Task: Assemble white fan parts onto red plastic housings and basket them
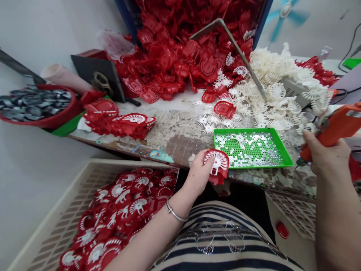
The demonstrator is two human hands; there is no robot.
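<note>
My left hand (199,171) grips a red plastic part (221,180) at the table's front edge, with the thumb on its face. A white fan-shaped piece (219,161) with thin spokes lies in that part. At the right, my right hand (328,154) is wrapped round an orange power tool (338,126); its working tip cannot be made out. Between my hands stands a green tray (287,160) holding many small shiny metal pieces (263,150) and one loose white fan-shaped piece (240,139).
Red parts (169,56) pile up at the back, beside a heap of white spoked pieces (282,82) and a bent metal bar (242,54). Stacked red parts (121,122) lie left. A cream crate (42,226) below holds assembled parts. A red basin (60,113) stands far left.
</note>
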